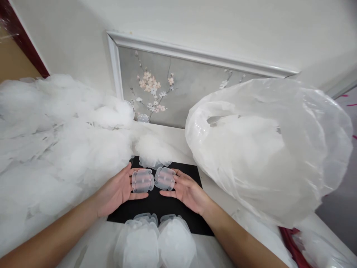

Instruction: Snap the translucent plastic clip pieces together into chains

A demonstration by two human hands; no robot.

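Observation:
Both hands are over a black mat, palms turned partly up. On the fingers of my left hand [119, 190] lies a small translucent plastic piece [142, 180] with notched edges and small round studs. A matching translucent piece [164, 178] is held by my right hand [188, 190], its fingers partly behind it. The two pieces are close together, side by side. Just in front, two stacks of similar pieces, the left stack [141, 242] and the right stack [177, 240], stand at the near edge of the mat [156, 212]. Several more pieces [154, 163] lie at its far edge.
A large heap of white translucent pieces [61, 149] fills the left side. At right, a big clear plastic bag [304, 149] holds more white material. Behind the white table [178, 143] is a wall with a framed blossom picture [189, 89].

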